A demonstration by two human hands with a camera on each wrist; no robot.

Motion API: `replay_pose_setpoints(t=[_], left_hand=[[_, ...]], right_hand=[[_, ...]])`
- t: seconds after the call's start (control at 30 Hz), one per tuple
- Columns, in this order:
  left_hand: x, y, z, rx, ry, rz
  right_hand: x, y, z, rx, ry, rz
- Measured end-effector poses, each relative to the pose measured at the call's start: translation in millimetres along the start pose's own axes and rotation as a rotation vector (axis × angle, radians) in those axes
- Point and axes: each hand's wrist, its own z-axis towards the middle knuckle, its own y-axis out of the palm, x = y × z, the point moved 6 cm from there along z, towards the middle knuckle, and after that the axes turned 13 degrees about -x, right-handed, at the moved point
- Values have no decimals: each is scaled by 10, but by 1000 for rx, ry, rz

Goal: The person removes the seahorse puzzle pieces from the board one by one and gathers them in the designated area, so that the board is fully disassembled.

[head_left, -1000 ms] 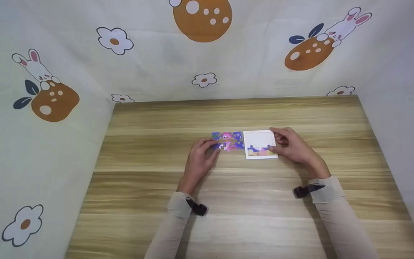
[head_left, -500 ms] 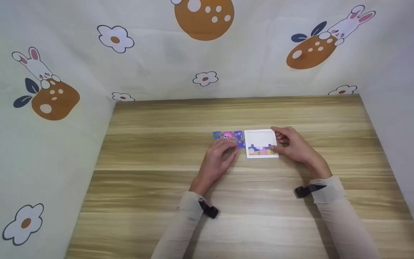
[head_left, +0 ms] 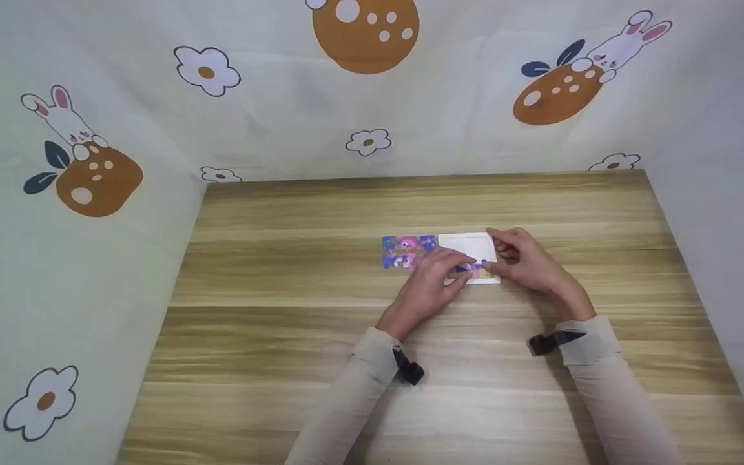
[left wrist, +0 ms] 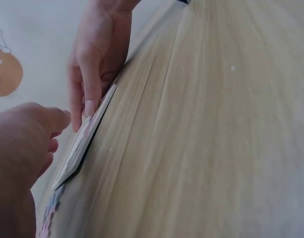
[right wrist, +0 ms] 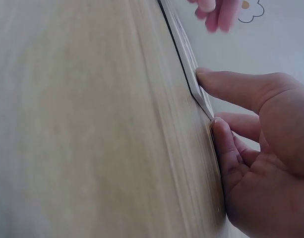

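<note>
A square white jigsaw puzzle tray [head_left: 464,245] lies on the table, a colourful strip of fitted pieces along its near side. My right hand [head_left: 524,261] holds the tray's right side, its thumb on the border and other fingers at the far corner. Over the tray's near-left part hovers my left hand [head_left: 433,278], thumb and fingertips apart above the strip. No piece shows between them in either wrist view. Left of the tray are loose blue and pink puzzle pieces [head_left: 404,243] in two rows, the right end of the nearer row hidden behind my left hand.
The table [head_left: 281,361] has a striped wood-grain top. Pale cloth walls [head_left: 281,129] printed with rabbits, oranges and flowers enclose it at the back and both sides. A small black device [head_left: 409,368] sits at each wrist.
My left hand has moved right, from the loose pieces to over the tray, uncovering the nearer row's left pieces. The right hand keeps its place on the tray.
</note>
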Motion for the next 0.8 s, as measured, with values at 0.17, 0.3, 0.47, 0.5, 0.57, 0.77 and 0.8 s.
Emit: replay_pose_setpoints(t=[0.17,0.3,0.47,0.5,0.57,0.77,0.8], left_hand=[[44,90,118,-25,-8,7],[72,151,174,-32,-8,28],[45,226,178,-47,-48,33],[39,234,177,-46,-53,27],[34,246,180,-41,-55,19],[35,258,177,-36,-65,9],[34,256,177,-36,-67,8]], right_hand=[[-29,-1,-15,-5,-18,-4],[-67,-7,-36,-5,-51,10],[-62,-11,-41,-3,-71,13],[-54,-11,-38,-4,-70,14],[-46,-15,-34,-7,-67,24],[-49,-25,-35,6,-81,16],[-52,-26,-34,10,-83,11]])
